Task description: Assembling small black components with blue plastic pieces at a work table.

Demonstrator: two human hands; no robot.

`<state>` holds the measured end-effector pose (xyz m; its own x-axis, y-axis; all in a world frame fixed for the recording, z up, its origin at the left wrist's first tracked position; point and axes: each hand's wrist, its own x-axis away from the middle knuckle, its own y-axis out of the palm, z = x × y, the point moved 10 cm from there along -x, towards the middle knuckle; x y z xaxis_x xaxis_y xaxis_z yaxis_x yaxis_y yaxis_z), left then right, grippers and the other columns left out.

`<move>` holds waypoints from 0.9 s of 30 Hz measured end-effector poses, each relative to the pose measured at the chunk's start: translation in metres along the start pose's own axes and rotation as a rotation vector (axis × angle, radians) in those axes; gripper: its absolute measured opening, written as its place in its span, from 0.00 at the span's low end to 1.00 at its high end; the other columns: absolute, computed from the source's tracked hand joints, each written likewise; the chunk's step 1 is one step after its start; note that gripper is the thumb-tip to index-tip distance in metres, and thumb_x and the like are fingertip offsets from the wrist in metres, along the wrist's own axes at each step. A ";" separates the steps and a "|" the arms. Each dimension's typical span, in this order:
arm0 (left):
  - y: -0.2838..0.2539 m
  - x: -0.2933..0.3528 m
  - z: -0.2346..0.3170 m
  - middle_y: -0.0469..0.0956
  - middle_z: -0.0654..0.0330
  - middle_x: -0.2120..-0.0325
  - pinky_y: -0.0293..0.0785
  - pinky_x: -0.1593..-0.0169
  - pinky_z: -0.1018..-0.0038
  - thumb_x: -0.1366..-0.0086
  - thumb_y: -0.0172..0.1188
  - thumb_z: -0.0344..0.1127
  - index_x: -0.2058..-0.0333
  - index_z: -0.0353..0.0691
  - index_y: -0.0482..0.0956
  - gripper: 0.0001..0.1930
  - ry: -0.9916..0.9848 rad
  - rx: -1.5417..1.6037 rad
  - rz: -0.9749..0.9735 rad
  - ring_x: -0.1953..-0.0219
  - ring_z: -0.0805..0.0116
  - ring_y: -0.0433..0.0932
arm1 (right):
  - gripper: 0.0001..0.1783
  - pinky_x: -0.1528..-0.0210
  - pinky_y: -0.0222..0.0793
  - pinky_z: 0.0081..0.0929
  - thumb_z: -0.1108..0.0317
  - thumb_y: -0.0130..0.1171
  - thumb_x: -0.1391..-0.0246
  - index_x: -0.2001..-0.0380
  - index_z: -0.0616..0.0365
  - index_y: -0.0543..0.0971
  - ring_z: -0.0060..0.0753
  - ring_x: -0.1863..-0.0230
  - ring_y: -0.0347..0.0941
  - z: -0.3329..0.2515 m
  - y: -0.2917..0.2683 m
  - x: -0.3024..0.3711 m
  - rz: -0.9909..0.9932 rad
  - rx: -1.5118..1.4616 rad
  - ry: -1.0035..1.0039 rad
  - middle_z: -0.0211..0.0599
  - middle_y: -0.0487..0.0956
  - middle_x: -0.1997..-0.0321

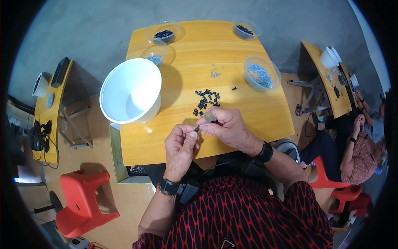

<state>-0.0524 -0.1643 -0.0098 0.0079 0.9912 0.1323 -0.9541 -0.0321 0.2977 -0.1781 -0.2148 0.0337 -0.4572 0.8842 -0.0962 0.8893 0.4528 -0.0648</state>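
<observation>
With the left hand, pinches a small dark part, clamped between thumb and forefinger, above the near side of the yellow table. With the right hand, comes up close to that part from about three o'clock, with fingers curled and tips drawn in; cannot tell whether also clamped on it. Wears black bands on both wrists.

Just past twelve o'clock from the hands, a loose heap of black pieces; between one and two, a lone black piece. Beyond the heap, toward one, a scatter of silver pins. At ten, a big white bucket. At two, a clear bowl of silver pieces; at eleven, a similar bowl, partly behind the bucket. Along the far edge, tubs of black pieces near half past eleven and one. Off the table, at eight, a red stool; farthest, at three, a seated person.
</observation>
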 end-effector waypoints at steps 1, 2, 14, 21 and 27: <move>-0.001 0.000 0.000 0.76 0.64 0.71 0.69 0.67 0.83 0.29 0.56 0.31 0.61 0.35 0.73 0.05 -0.001 0.001 0.002 0.74 0.79 0.72 | 0.06 0.63 0.74 0.18 0.78 0.58 0.42 0.63 0.68 0.81 0.17 0.67 0.77 -0.001 0.000 0.000 0.003 0.000 -0.014 0.32 0.82 0.69; -0.001 0.000 0.000 0.76 0.64 0.71 0.69 0.67 0.83 0.29 0.56 0.31 0.61 0.35 0.73 0.05 -0.006 0.001 -0.002 0.74 0.79 0.72 | 0.05 0.63 0.74 0.18 0.78 0.58 0.42 0.63 0.68 0.81 0.17 0.67 0.77 -0.003 0.001 0.000 0.006 -0.001 -0.027 0.32 0.82 0.69; 0.000 -0.002 -0.001 0.77 0.62 0.71 0.71 0.69 0.81 0.29 0.56 0.30 0.61 0.35 0.73 0.05 -0.012 0.020 -0.011 0.75 0.79 0.73 | 0.03 0.65 0.74 0.21 0.78 0.60 0.44 0.66 0.65 0.80 0.18 0.67 0.76 -0.005 0.002 0.001 0.044 0.074 -0.004 0.32 0.81 0.69; -0.001 -0.003 -0.003 0.78 0.60 0.71 0.74 0.72 0.79 0.29 0.57 0.30 0.62 0.34 0.72 0.06 0.019 0.078 -0.027 0.77 0.78 0.73 | 0.02 0.65 0.73 0.21 0.79 0.62 0.46 0.69 0.64 0.79 0.20 0.67 0.76 -0.011 0.007 0.001 0.007 0.166 -0.129 0.34 0.80 0.68; -0.003 -0.001 -0.004 0.79 0.59 0.71 0.75 0.73 0.79 0.30 0.58 0.29 0.63 0.33 0.73 0.05 0.011 0.083 0.019 0.77 0.76 0.76 | 0.03 0.65 0.73 0.21 0.78 0.63 0.45 0.70 0.65 0.78 0.20 0.68 0.75 0.001 0.007 0.001 0.001 0.073 -0.019 0.33 0.79 0.69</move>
<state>-0.0506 -0.1644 -0.0144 -0.0134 0.9917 0.1280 -0.9258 -0.0607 0.3730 -0.1719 -0.2110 0.0318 -0.4567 0.8822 -0.1147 0.8868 0.4414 -0.1367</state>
